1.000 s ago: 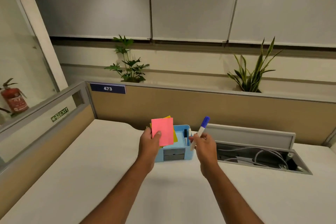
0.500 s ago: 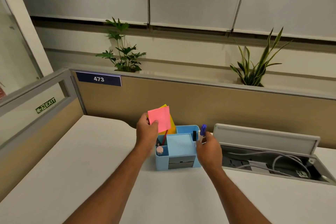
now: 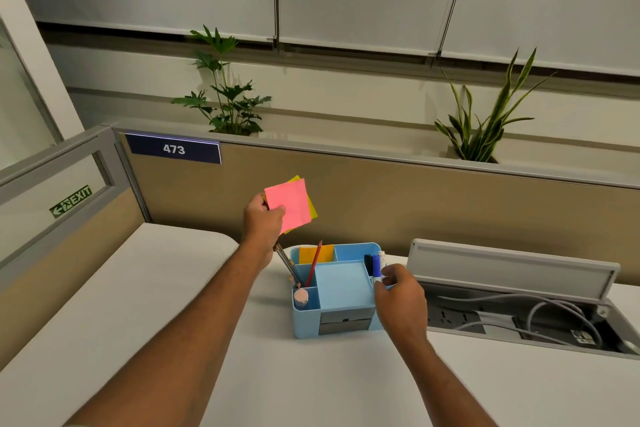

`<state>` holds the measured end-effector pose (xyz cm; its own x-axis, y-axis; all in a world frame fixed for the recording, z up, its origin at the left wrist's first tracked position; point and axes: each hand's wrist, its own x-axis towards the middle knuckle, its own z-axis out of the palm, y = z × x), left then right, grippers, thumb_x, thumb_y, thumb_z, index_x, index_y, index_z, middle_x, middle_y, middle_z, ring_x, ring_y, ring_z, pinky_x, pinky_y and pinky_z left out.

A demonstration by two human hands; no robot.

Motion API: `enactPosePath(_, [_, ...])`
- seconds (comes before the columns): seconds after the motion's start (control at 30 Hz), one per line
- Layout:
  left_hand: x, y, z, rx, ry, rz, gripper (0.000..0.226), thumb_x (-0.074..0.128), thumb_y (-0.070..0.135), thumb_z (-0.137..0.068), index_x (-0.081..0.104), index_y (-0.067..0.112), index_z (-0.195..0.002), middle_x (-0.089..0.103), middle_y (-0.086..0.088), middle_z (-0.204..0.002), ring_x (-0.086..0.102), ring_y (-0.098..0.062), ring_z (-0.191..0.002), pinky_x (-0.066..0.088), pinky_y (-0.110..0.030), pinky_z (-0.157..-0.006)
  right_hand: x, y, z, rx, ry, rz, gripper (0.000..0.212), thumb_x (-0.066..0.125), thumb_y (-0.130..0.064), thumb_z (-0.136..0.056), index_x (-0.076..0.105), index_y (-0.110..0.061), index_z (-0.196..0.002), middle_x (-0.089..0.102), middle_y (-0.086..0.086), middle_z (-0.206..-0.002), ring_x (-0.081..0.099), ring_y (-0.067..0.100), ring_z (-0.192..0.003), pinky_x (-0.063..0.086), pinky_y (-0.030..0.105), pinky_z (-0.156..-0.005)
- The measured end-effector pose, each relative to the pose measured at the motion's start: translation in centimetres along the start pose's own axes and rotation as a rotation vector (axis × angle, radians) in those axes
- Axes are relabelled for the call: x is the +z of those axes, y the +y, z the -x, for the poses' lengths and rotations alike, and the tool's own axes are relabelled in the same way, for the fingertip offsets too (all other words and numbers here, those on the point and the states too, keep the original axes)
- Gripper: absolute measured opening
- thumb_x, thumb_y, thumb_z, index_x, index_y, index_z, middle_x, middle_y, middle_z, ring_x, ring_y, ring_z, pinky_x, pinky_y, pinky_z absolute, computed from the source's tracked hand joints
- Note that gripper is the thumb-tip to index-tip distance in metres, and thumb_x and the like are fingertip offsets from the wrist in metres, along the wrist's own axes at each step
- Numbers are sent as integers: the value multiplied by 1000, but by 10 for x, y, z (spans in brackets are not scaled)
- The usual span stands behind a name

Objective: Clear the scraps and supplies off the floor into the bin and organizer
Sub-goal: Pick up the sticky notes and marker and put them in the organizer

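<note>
On the white table (image 3: 173, 288) sits the organizer (image 3: 341, 291). Right hand (image 3: 401, 302) fingers pinch the marker (image 3: 377, 269), half inside its slot; the left hand (image 3: 261, 218) pinches sticky notes (image 3: 289, 206) above. Loosely gripped, the notes could slip out and flutter back down.

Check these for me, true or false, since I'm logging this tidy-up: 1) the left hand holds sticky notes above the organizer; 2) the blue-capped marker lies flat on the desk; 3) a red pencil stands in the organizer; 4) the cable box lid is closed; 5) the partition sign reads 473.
1) True: the left hand holds pink and yellow sticky notes up above the organizer.
2) False: the marker stands in the organizer's right compartment, at the right hand fingertips.
3) True: the red pencil leans in a left compartment.
4) False: the lid is raised, with cables showing.
5) True: the sign reads 473.
</note>
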<state>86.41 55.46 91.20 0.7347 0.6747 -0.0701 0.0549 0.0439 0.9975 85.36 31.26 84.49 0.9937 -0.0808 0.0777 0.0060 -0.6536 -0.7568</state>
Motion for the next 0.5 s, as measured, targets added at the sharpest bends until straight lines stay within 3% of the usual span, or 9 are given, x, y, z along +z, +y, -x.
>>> enactPosePath(0.1, [1, -15, -8, -97, -161, -107, 20, 62, 0, -91, 60, 15, -106, 65, -14, -116, 61, -31, -107, 53, -39, -79, 2, 4, 1, -3, 28, -25, 25, 67, -22, -94, 64, -13, -118, 69, 8, -114, 65, 19, -99, 57, 32, -82])
enactPosePath(0.2, [4, -22, -8, -94, -262, -203, 16, 67, 5, -90, 59, 18, -91, 67, -13, -111, 62, -27, -98, 51, -31, -70, 5, 6, 3, -19, 46, -30, 22, 67, -22, -94, 64, -13, -114, 69, 7, -112, 65, 19, -99, 54, 28, -78])
enactPosePath(0.4, [9, -15, -9, -79, -296, -73, 19, 68, 4, -90, 60, 18, -100, 70, -4, -104, 67, -23, -94, 56, -27, -66, 5, 8, 2, -18, 56, -37, 22, 66, -24, -95, 65, -14, -114, 69, 5, -112, 64, 17, -98, 54, 27, -78])
enactPosePath(0.5, [9, -13, -7, -72, -341, -86, 20, 68, 4, -90, 60, 22, -94, 70, 1, -98, 67, -24, -96, 57, -28, -68, 6, 8, 3, -20, 67, -36, 23, 67, -25, -94, 65, -14, -114, 69, 4, -113, 64, 17, -99, 55, 29, -81])
